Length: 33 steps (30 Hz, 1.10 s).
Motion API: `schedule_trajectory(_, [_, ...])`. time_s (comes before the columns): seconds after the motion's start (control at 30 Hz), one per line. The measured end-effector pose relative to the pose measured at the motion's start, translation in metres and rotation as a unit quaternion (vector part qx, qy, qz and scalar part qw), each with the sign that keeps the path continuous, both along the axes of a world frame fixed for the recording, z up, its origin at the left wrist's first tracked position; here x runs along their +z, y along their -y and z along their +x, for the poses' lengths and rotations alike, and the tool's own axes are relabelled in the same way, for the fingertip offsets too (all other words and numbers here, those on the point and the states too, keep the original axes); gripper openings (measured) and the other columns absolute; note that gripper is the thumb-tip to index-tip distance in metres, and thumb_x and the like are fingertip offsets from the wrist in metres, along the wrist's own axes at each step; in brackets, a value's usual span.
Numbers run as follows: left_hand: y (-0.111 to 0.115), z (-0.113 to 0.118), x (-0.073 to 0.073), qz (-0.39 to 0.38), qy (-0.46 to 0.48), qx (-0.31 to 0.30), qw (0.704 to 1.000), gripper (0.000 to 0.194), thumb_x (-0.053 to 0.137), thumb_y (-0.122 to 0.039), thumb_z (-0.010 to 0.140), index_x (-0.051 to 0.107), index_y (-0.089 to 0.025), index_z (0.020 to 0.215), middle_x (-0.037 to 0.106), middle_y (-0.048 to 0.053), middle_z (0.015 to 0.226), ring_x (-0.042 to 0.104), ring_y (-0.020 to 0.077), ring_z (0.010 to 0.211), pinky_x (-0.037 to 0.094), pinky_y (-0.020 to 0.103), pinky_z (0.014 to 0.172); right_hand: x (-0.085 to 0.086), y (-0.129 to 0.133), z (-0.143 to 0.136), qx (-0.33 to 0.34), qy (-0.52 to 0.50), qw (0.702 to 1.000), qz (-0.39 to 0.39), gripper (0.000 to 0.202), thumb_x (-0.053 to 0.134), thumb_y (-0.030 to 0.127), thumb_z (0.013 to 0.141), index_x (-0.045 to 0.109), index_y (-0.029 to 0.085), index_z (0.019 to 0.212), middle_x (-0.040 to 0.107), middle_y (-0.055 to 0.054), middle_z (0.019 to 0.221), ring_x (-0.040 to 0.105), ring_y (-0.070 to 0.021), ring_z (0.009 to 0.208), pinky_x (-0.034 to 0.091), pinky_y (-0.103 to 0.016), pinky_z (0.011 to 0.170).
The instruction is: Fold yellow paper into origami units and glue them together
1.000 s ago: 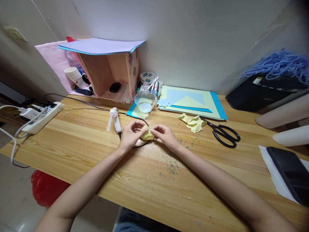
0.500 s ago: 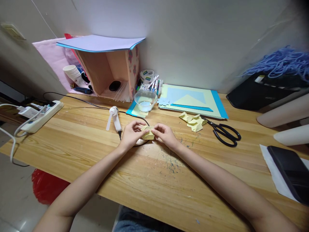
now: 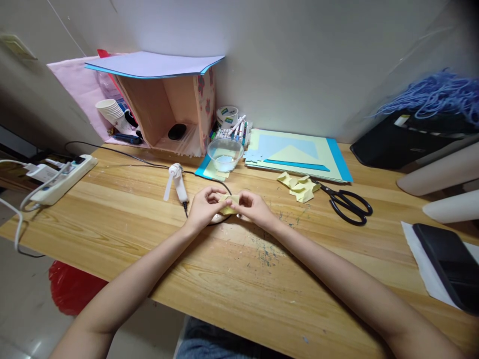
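Note:
A small folded piece of yellow paper (image 3: 229, 205) is pinched between my two hands above the wooden table. My left hand (image 3: 205, 207) grips its left side with thumb and fingers. On its right edge, my right hand (image 3: 254, 207) closes thumb against fingers. Part of the paper is hidden behind the fingertips. Just left of my hands lies a white glue gun (image 3: 179, 183) with a black cord. Several folded yellow paper pieces (image 3: 299, 187) lie to the right, touching the tips of black-handled scissors (image 3: 348, 204).
Behind my hands stand a clear plastic bowl (image 3: 225, 154), markers (image 3: 234, 130) and stacked coloured paper (image 3: 337, 159). An open box (image 3: 207, 109) is at the back left, a power strip (image 3: 67, 179) at the left edge. A black phone (image 3: 445, 264) rests at the right.
The yellow paper's visible shape has altered between my fingers, and my right thumb has shifted on it. Both hands stay in nearly the same place. The view has moved slightly.

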<state>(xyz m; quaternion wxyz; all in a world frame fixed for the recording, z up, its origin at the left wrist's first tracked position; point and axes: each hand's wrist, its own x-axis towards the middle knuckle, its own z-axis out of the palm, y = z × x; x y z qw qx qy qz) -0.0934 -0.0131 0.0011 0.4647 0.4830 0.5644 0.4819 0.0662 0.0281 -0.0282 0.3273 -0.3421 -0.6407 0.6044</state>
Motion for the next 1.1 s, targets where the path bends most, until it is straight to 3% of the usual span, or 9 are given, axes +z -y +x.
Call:
schedule_trajectory(0.5, [0.000, -0.003, -0.001, 0.004, -0.012, 0.006, 1.000, 0.037, 0.069, -0.035, 0.063, 0.058, -0.011, 0.089, 0.060, 0.001, 0.068, 0.056, 0.0108, 0.061, 0.046, 0.021, 0.058, 0.013, 0.001, 0.001, -0.005, -0.053, 0.997, -0.051, 0.024, 0.064, 0.038, 0.069, 0.058, 0.016, 0.073, 0.055, 0.001, 0.069, 0.050, -0.0103, 0.062, 0.042, -0.023, 0.058])
schedule_trajectory(0.8, [0.001, -0.002, -0.001, -0.007, 0.002, -0.024, 1.000, 0.042, 0.066, -0.032, 0.065, 0.061, -0.011, 0.101, 0.061, 0.004, 0.073, 0.057, 0.0118, 0.063, 0.047, 0.021, 0.057, 0.007, 0.000, 0.001, -0.019, -0.067, 0.994, -0.083, 0.024, 0.058, 0.040, 0.074, 0.059, 0.016, 0.075, 0.056, 0.000, 0.067, 0.052, -0.0109, 0.058, 0.046, -0.024, 0.055])
schedule_trajectory(0.93, [0.001, -0.003, -0.001, -0.008, -0.007, -0.028, 1.000, 0.042, 0.066, -0.031, 0.065, 0.061, -0.011, 0.102, 0.061, 0.003, 0.074, 0.056, 0.0112, 0.063, 0.046, 0.021, 0.058, 0.008, 0.001, 0.000, -0.039, -0.051, 0.995, -0.070, 0.026, 0.056, 0.042, 0.075, 0.059, 0.016, 0.073, 0.053, 0.001, 0.062, 0.050, -0.0102, 0.056, 0.043, -0.022, 0.053])
schedule_trajectory(1.1, [0.001, -0.002, 0.000, 0.018, -0.031, -0.044, 0.998, 0.041, 0.065, -0.032, 0.065, 0.062, -0.012, 0.101, 0.057, 0.001, 0.068, 0.052, 0.0095, 0.058, 0.043, 0.020, 0.056, 0.008, 0.001, -0.001, -0.052, -0.041, 0.997, -0.033, 0.023, 0.066, 0.037, 0.067, 0.057, 0.016, 0.070, 0.056, 0.001, 0.067, 0.051, -0.0109, 0.062, 0.042, -0.023, 0.057])
